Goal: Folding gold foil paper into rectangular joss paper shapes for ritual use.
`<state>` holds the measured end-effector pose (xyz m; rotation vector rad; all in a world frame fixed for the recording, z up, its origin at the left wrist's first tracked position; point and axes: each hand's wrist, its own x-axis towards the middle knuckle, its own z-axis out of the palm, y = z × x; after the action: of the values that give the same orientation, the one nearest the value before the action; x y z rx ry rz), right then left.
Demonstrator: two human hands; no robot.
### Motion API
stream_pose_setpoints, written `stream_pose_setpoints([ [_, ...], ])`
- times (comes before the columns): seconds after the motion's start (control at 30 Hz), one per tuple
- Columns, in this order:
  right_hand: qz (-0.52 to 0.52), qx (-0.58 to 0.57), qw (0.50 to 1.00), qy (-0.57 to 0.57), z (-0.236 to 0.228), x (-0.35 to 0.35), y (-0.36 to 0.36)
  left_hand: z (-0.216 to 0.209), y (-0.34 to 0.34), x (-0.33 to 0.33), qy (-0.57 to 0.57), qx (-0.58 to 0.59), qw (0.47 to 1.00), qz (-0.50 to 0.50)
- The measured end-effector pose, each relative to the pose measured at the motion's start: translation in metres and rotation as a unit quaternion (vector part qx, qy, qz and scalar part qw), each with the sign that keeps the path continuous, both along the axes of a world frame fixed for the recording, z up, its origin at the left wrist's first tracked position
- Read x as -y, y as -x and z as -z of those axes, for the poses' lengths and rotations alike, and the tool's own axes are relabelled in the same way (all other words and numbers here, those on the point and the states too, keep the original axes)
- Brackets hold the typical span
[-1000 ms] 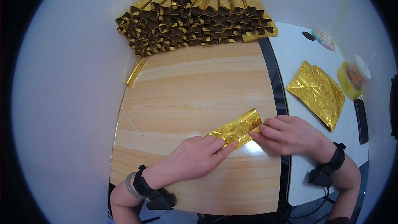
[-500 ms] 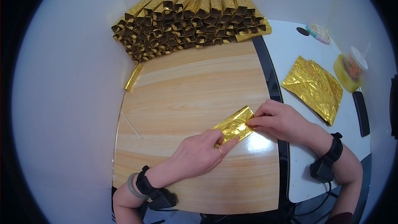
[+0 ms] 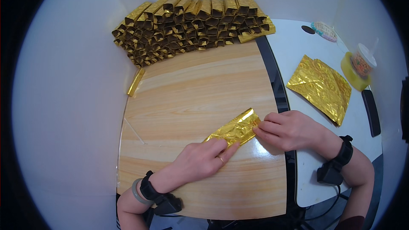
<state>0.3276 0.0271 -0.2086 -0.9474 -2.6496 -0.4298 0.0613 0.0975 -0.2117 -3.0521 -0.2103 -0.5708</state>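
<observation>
A folded sheet of gold foil paper (image 3: 237, 126) lies slantwise on the wooden board, flattened into a band with a crinkled, shiny face. My left hand (image 3: 201, 158) presses on its lower left part, with the fingers bent over the near edge and the fingertips partly hidden. At the opposite end, my right hand (image 3: 290, 130) pinches the paper's right corner between thumb and fingers. Both hands are closed on the same sheet.
Many open-ended gold paper tubes (image 3: 217, 7) are stacked at the back; one gold strip (image 3: 136, 82) lies below them. A thin white stick (image 3: 135, 131) is at left. On the white table are gold sheets (image 3: 322, 88), a cup (image 3: 363, 61), yellow tape roll (image 3: 352, 76) and dark phone (image 3: 371, 113).
My left hand has slid slightly left and down along the foil paper, uncovering more of it. The right hand has shifted a little right and lower, its fingers curled closer together.
</observation>
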Motion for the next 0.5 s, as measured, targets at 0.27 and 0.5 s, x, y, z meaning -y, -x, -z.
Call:
stream_pose_setpoints([
  [0.27, 0.003, 0.002, 1.000, 0.003, 0.0000, 0.0008, 0.0029, -0.0006, 0.0002, -0.0030, 0.010, -0.022, 0.999, 0.027],
  [0.5, 0.012, 0.012, 1.000, 0.011, -0.0007, 0.0016, 0.0042, -0.0011, -0.0004, -0.0022, 0.053, -0.029, 0.998, 0.006],
])
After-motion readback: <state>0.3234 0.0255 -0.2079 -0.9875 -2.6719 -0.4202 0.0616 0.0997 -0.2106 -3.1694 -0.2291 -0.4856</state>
